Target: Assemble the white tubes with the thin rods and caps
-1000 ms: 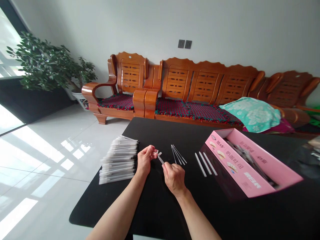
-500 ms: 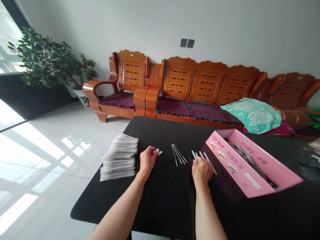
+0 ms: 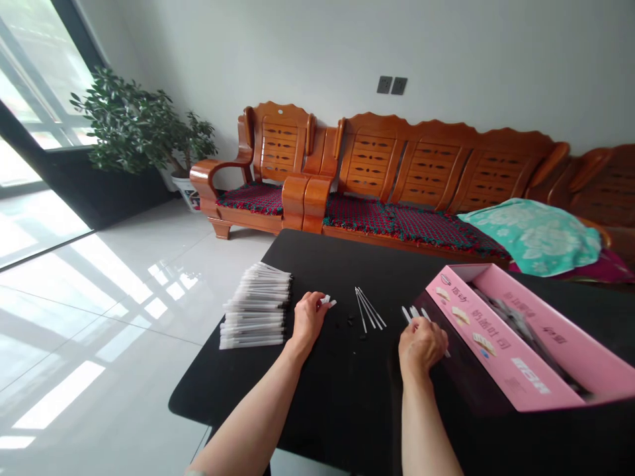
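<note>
My left hand (image 3: 307, 320) rests on the black table with its fingertips pinched at a few small white pieces (image 3: 328, 301), too small to identify surely. To its left lies a wide pile of whitish pens (image 3: 258, 301) with black tips, side by side. My right hand (image 3: 423, 340) is closed over several white pen barrels (image 3: 413, 313), whose ends stick out beyond the fingers; the palm hides the rest. Between both hands, several thin pen refills (image 3: 370, 309) are fanned out. Small black bits (image 3: 350, 320) lie just left of the refills.
A long pink box (image 3: 501, 344) with dark contents stands right of my right hand. The black table (image 3: 342, 396) has rounded corners. Behind it is a wooden sofa (image 3: 372, 155) with a turquoise cloth (image 3: 540, 235). A potted plant (image 3: 143, 125) stands back left.
The view has turned left, so everything sits further right in the picture. Under my right hand the white barrels are drawn closer together. My left hand keeps its pinch beside the refills.
</note>
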`<control>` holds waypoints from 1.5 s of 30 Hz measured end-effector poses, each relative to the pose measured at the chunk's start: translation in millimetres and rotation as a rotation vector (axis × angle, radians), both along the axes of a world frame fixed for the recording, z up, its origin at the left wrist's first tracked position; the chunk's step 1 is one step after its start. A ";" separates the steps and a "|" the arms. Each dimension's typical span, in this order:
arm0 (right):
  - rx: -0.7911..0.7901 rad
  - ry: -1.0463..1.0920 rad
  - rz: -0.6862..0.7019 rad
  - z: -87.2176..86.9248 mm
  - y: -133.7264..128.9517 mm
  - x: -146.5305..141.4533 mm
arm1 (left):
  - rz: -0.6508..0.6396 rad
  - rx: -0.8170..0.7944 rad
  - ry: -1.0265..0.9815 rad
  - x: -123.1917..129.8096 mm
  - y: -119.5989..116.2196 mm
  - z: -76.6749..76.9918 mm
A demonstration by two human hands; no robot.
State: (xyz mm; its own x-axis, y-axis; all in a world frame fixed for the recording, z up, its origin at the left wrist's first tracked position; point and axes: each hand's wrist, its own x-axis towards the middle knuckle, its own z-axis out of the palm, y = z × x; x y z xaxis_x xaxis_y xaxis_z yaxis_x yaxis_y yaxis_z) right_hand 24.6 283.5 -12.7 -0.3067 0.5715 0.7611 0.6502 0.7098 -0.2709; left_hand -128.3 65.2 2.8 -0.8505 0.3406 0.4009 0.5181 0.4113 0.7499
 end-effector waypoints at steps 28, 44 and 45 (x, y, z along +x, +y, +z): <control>-0.012 0.100 0.156 -7.4 -9.1 -7.8 | 0.273 -0.346 0.218 -23.5 -70.2 30.7; -0.266 0.195 0.599 20.2 -54.4 -12.0 | -0.313 0.098 0.214 43.0 0.9 60.6; -0.302 0.178 0.652 22.6 -58.2 -12.1 | -0.361 0.098 0.193 46.7 5.7 56.6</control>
State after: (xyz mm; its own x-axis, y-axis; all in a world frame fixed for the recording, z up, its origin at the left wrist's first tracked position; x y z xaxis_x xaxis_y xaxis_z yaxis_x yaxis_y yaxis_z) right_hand 12.5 225.3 9.9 -0.5422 0.5075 0.6697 0.0499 0.8150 -0.5773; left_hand -81.7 70.9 59.4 -0.5897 0.5552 0.5865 0.7506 0.1088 0.6518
